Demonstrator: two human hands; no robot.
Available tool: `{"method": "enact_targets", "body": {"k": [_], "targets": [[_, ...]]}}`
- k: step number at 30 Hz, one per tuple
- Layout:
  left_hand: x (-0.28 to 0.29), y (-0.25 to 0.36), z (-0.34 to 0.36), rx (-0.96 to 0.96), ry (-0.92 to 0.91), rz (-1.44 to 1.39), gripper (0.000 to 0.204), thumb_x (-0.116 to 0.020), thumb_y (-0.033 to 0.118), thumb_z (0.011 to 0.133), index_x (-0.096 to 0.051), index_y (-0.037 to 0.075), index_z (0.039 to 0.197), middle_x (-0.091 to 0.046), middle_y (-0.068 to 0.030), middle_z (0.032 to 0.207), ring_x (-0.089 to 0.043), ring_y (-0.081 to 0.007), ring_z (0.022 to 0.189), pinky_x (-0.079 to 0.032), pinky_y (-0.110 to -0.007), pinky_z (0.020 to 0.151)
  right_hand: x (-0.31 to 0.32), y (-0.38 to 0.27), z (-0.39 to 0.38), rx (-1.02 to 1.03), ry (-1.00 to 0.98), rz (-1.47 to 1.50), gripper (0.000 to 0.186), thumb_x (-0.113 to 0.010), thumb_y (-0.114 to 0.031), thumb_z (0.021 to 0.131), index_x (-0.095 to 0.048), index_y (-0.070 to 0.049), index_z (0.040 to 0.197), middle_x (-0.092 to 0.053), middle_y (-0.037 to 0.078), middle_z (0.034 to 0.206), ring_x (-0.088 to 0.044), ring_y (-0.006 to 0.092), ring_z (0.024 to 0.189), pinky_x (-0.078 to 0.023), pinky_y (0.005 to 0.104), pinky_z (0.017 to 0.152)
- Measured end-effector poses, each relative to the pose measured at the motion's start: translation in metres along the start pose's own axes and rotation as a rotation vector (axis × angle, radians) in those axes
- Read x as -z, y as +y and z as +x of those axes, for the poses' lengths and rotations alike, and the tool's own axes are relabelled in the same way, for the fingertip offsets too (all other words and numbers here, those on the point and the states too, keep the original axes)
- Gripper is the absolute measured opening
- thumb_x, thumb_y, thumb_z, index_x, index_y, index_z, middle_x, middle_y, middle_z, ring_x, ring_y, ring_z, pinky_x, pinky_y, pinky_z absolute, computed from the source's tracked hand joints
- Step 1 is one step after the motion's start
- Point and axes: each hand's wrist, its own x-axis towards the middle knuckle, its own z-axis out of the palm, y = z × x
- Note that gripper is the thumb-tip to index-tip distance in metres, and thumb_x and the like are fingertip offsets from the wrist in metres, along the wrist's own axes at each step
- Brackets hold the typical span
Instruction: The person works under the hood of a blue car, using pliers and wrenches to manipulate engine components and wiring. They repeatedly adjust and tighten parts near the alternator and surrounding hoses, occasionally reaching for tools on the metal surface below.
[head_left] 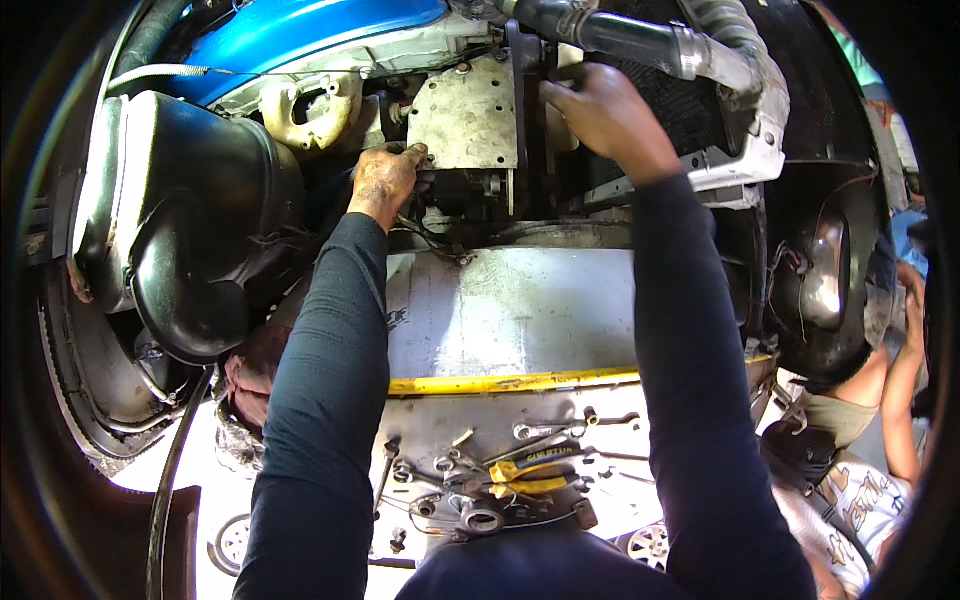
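My left hand is closed at the lower left corner of a flat metal plate with several holes, bolted to the engine. The thumb presses by the plate's edge; the other fingers are partly hidden. My right hand is raised to the right of the plate, beside a dark upright belt or pulley part. Its fingers are curled, and what they hold, if anything, I cannot make out. A dark cylindrical part shows just under the plate.
A blue engine cover and a black air box lie on the left. Top right runs a black hose. Yellow-handled pliers and several wrenches lie near me. A person is at the right edge.
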Motion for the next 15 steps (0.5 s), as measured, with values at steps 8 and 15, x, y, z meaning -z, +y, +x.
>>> {"method": "enact_targets", "body": {"k": [8,15], "targets": [[0.01,-0.017,0.027,-0.261,0.104,0.336,0.057,-0.074,0.039,0.09,-0.068,-0.012,0.114,-0.073,-0.0227,0.103,-0.069,-0.0295,0.093,-0.053,-0.041,0.085,0.091,-0.043,-0.264,-0.011,0.061,0.23,0.031,-0.07,-0.017,0.095,-0.068,0.001,0.119,-0.071,0.021,0.107,-0.071,0.0338,0.097,-0.054,0.0387,0.087],[0.042,0.021,-0.043,-0.687,0.126,0.46,0.051,-0.069,0.039,0.087,-0.072,-0.001,0.119,-0.073,-0.027,0.111,-0.071,-0.0383,0.108,-0.053,-0.041,0.096,0.08,-0.054,-0.381,0.004,-0.123,0.363,0.034,-0.075,-0.018,0.09,-0.066,-0.001,0.118,-0.069,0.018,0.107,-0.069,0.0359,0.096,-0.055,0.043,0.084]]}}
